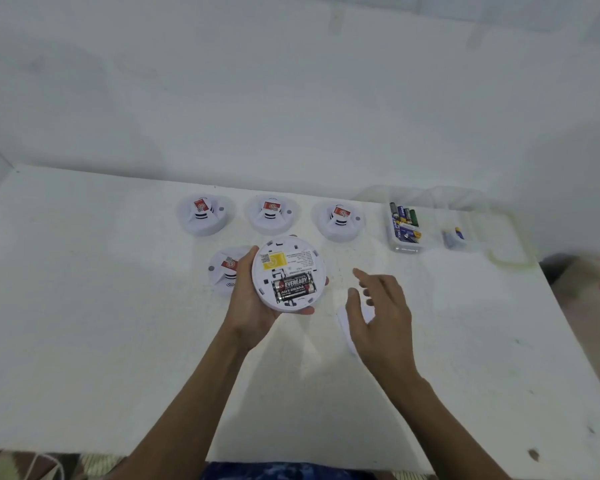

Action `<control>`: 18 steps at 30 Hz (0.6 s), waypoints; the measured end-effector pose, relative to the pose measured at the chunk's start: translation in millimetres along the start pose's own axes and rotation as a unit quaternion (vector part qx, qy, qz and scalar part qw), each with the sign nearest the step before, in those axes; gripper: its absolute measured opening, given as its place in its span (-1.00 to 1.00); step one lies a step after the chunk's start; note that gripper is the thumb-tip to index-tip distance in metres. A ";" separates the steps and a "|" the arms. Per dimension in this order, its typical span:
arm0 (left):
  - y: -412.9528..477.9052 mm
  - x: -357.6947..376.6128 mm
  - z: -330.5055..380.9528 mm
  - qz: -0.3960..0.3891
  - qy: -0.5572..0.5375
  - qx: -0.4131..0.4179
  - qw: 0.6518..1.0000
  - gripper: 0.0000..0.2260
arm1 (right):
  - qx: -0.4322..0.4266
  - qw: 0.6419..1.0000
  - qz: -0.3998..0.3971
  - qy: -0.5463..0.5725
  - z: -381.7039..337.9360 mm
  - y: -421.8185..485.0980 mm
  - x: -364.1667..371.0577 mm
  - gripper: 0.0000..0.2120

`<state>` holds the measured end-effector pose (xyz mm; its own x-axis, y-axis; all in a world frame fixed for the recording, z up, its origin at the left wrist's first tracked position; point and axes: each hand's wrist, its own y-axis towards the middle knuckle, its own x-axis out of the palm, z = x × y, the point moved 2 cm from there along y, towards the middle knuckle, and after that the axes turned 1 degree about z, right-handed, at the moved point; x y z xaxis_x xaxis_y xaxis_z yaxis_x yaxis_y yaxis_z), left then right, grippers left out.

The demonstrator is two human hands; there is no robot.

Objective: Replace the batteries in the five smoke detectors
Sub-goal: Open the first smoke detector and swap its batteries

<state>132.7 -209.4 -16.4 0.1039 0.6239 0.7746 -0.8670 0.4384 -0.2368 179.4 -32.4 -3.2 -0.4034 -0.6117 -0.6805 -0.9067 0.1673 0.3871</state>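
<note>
My left hand (248,299) grips a round white smoke detector (289,273) turned back side up above the table. Its open compartment shows two black batteries (293,287) and a yellow label. My right hand (378,306) hovers to the right of it with relaxed, spread fingers and holds nothing. A white cover piece (347,327) lies on the table partly under that hand. Three detectors (205,214) (272,214) (338,220) stand in a row at the back, and a fourth (224,271) sits behind my left hand.
A clear plastic container (404,225) with several batteries stands at the back right. Beside it a second clear tray (454,235) holds two batteries. The white table (84,306) ends at a wall behind and drops off at the right edge.
</note>
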 end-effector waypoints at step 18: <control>2.4 -8.2 -3.6 0.008 0.008 -0.010 1.000 -0.26 | 0.197 0.936 -0.183 -0.225 49.8 -14.0 30.7 -0.62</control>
<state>131.6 -211.1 -25.5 0.0981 0.6408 0.7614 -0.8585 0.4415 -0.2610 173.6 -15.0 -60.5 0.0137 -0.3106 -0.9505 -0.9338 0.3360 -0.1232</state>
